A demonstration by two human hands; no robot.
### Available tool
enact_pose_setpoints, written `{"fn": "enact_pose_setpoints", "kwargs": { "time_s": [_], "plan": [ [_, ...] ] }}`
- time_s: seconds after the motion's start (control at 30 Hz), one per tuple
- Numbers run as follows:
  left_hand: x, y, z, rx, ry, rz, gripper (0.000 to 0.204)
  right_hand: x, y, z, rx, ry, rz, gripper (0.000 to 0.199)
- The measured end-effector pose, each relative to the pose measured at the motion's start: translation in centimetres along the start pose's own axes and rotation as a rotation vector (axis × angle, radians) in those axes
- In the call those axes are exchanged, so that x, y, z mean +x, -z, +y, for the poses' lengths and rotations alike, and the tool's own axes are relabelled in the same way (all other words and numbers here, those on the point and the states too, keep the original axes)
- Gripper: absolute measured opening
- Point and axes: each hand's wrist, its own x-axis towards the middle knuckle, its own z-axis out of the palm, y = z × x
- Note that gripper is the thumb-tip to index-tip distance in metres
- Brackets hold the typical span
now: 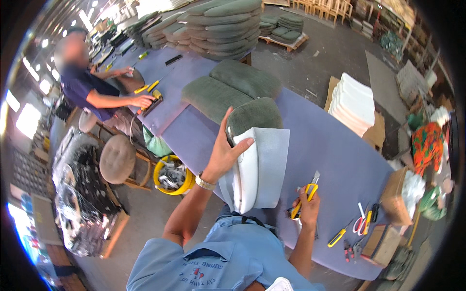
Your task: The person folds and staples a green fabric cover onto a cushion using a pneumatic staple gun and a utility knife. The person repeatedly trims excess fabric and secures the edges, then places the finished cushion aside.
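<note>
1. Behind the cushion (pixel 255 116) in our left hand (pixel 224 153), two other cushions (pixel 213 99) lie on the table (pixel 335 165), before a cushion stack (pixel 223 26).
2. On our left, a bucket (pixel 186 187) of scraps (pixel 171 175) stands beside the table.
3. On our right, scissors (pixel 359 224) and other hand tools (pixel 335 238) lie near a carton (pixel 394 196).

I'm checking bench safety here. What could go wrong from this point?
The yellow-handled tool in the right hand shows a bare blade, which might nick the left hand or the green-and-white cushion if it swings across. Only the left hand steadies that cushion, near the edge of the table, so it could slip off.
</note>
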Motion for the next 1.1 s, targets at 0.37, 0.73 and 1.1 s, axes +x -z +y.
{"fn": "enact_pose_setpoints", "kwargs": {
  "time_s": [0.37,0.73,1.1],
  "plan": [
    [0.8,-3.2,0.2,0.618,-0.038,-0.001,0.084,-2.1,0.3,-2.7,-0.086,0.106,-0.118,0.012],
    [-7.4,-15.2,-19.3,0.830,-0.141,-0.697,0.063,-7.2,-0.6,-4.0,-0.063,0.212,0.143,0.008],
    [-10.2,9.2,-15.1,-0.617,0.811,-0.397,0.047,-3.2,-19.6,0.9,-0.383,0.018,-0.170,0.015]
  ]
}}
